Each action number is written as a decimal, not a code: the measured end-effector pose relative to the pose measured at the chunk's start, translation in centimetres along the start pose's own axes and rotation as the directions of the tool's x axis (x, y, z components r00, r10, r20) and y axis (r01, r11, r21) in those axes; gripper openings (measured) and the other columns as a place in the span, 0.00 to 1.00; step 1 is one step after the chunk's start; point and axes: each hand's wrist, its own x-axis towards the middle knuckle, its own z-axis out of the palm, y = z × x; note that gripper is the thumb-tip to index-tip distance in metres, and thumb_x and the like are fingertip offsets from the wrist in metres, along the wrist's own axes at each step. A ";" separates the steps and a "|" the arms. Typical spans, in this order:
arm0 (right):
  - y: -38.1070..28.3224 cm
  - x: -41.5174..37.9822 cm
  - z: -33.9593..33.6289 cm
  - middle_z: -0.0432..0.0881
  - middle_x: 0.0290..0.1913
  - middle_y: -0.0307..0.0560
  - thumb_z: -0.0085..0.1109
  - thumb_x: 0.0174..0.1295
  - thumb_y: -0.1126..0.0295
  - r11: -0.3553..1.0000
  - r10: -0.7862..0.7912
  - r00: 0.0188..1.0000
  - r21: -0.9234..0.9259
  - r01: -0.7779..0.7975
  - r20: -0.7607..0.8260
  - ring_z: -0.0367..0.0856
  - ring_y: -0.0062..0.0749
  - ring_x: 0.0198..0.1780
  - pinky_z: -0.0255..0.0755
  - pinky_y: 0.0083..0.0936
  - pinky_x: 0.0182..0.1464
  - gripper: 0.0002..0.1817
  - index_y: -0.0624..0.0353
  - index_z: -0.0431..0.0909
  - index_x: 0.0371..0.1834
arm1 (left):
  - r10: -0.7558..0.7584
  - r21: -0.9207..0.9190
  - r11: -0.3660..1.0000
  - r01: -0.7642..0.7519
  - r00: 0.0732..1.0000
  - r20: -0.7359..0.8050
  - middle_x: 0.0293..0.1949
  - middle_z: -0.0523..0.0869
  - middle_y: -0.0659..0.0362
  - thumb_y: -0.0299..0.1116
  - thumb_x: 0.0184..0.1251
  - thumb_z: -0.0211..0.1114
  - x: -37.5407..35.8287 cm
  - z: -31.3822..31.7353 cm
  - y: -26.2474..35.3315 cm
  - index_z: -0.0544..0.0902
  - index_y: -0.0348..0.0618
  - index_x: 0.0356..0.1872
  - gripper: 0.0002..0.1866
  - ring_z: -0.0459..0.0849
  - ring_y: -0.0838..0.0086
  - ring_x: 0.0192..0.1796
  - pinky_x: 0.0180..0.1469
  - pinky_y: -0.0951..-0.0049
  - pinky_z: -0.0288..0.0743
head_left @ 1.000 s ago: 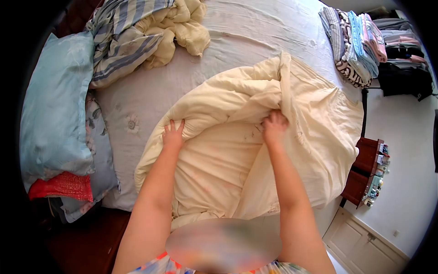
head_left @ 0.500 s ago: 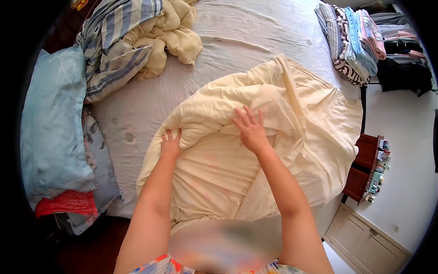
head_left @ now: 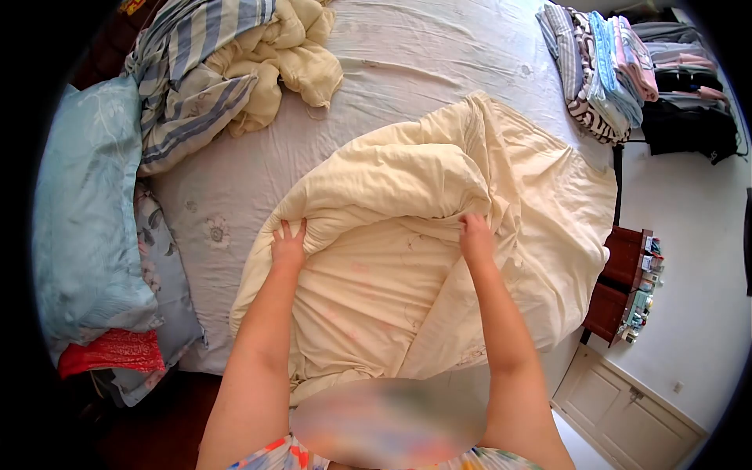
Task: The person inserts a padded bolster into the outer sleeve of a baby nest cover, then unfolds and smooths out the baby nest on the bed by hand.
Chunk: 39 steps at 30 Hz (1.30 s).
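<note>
A cream quilt [head_left: 376, 274] lies partly folded over itself on the bed, a thick rolled fold curving across its middle. My left hand [head_left: 288, 244] rests on the left side of that fold, fingers spread and pressing into the fabric. At the fold's right end, my right hand [head_left: 475, 235] has its fingers closed on the quilt's cloth. Flatter, wrinkled cloth spreads right of this hand toward the bed's edge.
A floral sheet [head_left: 407, 55] covers the bed. Rumpled striped bedding [head_left: 200, 86], a light blue pillow [head_left: 90, 211] and red cloth [head_left: 113, 352] lie left. Folded linens [head_left: 599, 66] are stacked upper right, near a dark red cabinet [head_left: 611, 313].
My right hand has moved right and toward me, its spread fingers now closed on the cloth. The flap it was over now lies folded down. My left hand stays nearly in place.
</note>
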 end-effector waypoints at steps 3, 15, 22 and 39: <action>-2.8 1.9 2.4 0.82 0.48 0.54 0.58 0.60 0.69 0.846 -0.004 0.976 0.521 -0.112 0.216 0.84 0.42 0.44 0.78 0.31 0.44 0.16 0.64 0.77 0.49 | 0.029 0.047 0.999 -0.027 0.999 -0.041 0.75 0.43 0.42 0.28 0.56 0.62 0.2 0.7 -0.2 0.40 0.71 0.76 0.51 0.59 0.37 0.69 0.60 0.53 0.72; -16.2 9.3 9.7 0.73 0.60 0.54 0.69 0.55 0.63 -0.002 0.325 0.936 0.990 -0.138 0.131 0.71 0.43 0.61 0.63 0.32 0.64 0.38 0.70 0.61 0.65 | 0.007 -0.033 0.999 -0.007 1.000 0.001 0.76 0.44 0.45 0.41 0.52 0.70 -1.4 -1.6 0.3 0.46 0.71 0.75 0.52 0.54 0.41 0.72 0.67 0.49 0.64; -23.3 9.4 6.5 0.61 0.68 0.63 0.70 0.47 0.70 0.811 -0.357 0.927 0.455 0.367 -0.112 0.59 0.50 0.70 0.57 0.39 0.69 0.44 0.60 0.59 0.69 | -0.014 -0.038 0.999 0.015 1.000 0.018 0.75 0.45 0.44 0.55 0.43 0.74 -1.4 -1.7 0.5 0.51 0.65 0.75 0.56 0.53 0.41 0.73 0.68 0.50 0.62; -14.3 5.0 11.8 0.41 0.75 0.69 0.78 0.34 0.47 0.986 0.060 0.807 -0.159 0.042 0.588 0.49 0.62 0.74 0.52 0.45 0.72 0.69 0.58 0.40 0.76 | -0.319 -0.530 0.827 0.189 0.933 -0.165 0.53 0.80 0.41 0.48 0.63 0.60 3.0 -1.9 -8.7 0.76 0.48 0.59 0.26 0.79 0.51 0.55 0.55 0.58 0.74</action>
